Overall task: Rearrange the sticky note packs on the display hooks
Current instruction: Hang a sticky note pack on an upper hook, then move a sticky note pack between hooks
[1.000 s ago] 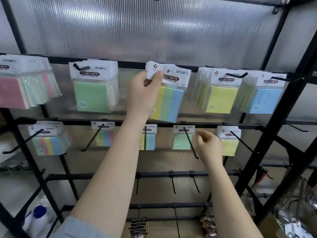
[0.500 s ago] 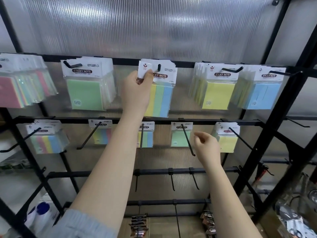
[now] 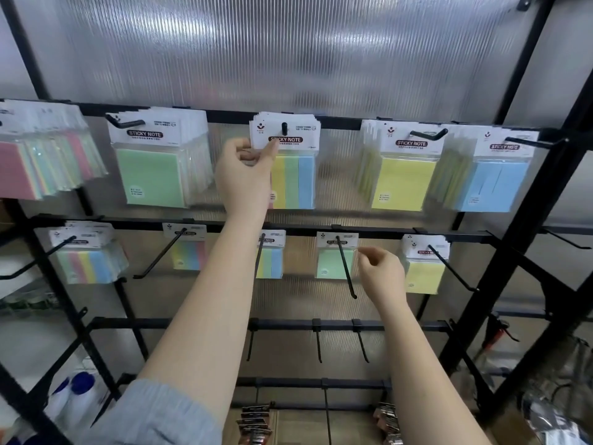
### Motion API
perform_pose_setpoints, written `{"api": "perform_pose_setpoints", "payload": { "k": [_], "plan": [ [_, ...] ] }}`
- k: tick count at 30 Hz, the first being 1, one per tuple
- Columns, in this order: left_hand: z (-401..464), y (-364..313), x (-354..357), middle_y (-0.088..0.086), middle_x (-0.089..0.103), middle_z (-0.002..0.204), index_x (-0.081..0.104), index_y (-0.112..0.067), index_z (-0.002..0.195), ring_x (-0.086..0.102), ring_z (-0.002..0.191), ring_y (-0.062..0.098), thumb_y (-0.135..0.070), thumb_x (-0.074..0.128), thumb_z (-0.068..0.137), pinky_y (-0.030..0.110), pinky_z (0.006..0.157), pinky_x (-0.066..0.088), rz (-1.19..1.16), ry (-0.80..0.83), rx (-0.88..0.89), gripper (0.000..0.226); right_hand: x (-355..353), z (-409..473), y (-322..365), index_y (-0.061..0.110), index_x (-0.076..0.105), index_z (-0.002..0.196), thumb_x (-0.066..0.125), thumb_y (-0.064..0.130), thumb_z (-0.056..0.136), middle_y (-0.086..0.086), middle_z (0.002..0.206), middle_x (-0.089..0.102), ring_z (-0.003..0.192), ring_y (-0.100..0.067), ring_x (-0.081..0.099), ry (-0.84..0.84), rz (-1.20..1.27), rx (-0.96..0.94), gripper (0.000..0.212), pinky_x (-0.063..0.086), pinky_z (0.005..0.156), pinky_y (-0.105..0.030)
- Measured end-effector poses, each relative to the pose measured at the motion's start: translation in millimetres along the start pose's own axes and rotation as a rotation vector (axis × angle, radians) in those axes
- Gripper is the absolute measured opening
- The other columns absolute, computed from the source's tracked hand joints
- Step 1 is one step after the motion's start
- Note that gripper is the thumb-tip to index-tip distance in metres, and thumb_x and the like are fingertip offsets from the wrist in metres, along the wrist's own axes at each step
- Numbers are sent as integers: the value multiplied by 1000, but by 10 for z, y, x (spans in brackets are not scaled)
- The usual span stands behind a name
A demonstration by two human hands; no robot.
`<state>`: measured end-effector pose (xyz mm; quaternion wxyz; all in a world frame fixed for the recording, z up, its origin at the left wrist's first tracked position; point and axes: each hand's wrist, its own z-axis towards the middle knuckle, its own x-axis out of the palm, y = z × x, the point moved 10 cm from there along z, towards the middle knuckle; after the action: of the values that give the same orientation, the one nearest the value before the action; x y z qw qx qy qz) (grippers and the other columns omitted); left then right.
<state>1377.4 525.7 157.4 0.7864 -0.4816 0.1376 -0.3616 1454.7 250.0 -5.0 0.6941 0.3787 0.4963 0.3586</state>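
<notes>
A stack of striped sticky note packs (image 3: 293, 175), in yellow, green and blue bands under white "STICKY NOTE" header cards, hangs on the centre hook (image 3: 284, 128) of the top rail, the cards fanned slightly. To its left hang green packs (image 3: 150, 175) and, further left, pink packs (image 3: 19, 175); to its right, yellow packs (image 3: 404, 181) and blue packs (image 3: 494, 184). On the lower rail, smaller packs sit far back on long hooks: multicoloured (image 3: 86, 264), pastel striped (image 3: 188, 255), striped (image 3: 271, 261), green (image 3: 333, 263) and yellow (image 3: 423, 277).
</notes>
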Motion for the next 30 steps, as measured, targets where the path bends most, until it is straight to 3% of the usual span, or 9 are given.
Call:
{"api": "perform_pose_setpoints", "payload": {
  "k": [4,8,10,12,14,16,19,24,30],
  "plan": [
    [-63,152,-132,-16,54,82,54,-20,97,54,69,-4,-38,55,93,6,58,39,105,-44,3,18,137,159,-163,12,60,125,48,16,95,-2,119,65,64,9,48,28,17,54,32,32,49,-5],
    [-113,453,-231,-6,61,89,54,-21,95,59,86,17,-23,44,96,28,78,46,151,-15,-90,10,274,295,-306,11,47,138,47,17,97,-3,109,64,68,8,50,47,56,139,41,51,58,-22],
    [-161,573,-287,-4,63,85,55,-20,93,59,83,18,-20,43,96,30,73,47,186,-2,-129,12,360,350,-367,11,35,145,45,15,98,-4,99,61,54,-4,51,76,60,177,49,45,43,-19],
    [-217,683,-339,-9,61,77,55,-23,90,59,77,14,-17,42,95,28,59,43,242,14,-162,15,450,422,-409,10,25,149,41,11,97,-11,117,60,51,-9,44,110,29,192,54,34,35,-13],
    [-288,790,-383,-10,61,77,55,-23,90,57,75,8,-15,41,94,26,51,37,295,35,-210,17,540,474,-429,9,19,150,38,9,97,-13,136,50,62,-10,45,152,-8,204,57,39,51,-17],
    [-349,874,-424,-8,62,79,56,-22,91,57,74,7,-14,40,94,26,52,36,298,37,-251,19,612,501,-435,7,22,149,39,9,97,-14,132,52,68,-12,47,176,-2,215,55,40,61,-25],
    [-418,916,-483,-6,63,78,58,-21,90,55,70,12,-12,40,94,31,59,42,299,28,-274,20,663,511,-467,6,38,142,41,8,95,-11,108,58,64,-12,49,173,65,238,47,36,50,-25],
    [-479,957,-611,-4,62,72,58,-24,78,55,68,15,-8,40,92,48,77,54,315,-13,-302,27,578,464,-480,4,47,135,46,12,94,-14,124,58,101,-28,57,55,130,250,41,46,76,-32],
    [-536,1019,-642,-3,63,75,59,-21,84,58,71,14,-10,40,94,50,82,53,346,27,-333,23,645,430,-507,4,57,108,49,25,96,-12,97,62,86,-27,59,123,150,300,26,48,72,-35]
  ]
}}
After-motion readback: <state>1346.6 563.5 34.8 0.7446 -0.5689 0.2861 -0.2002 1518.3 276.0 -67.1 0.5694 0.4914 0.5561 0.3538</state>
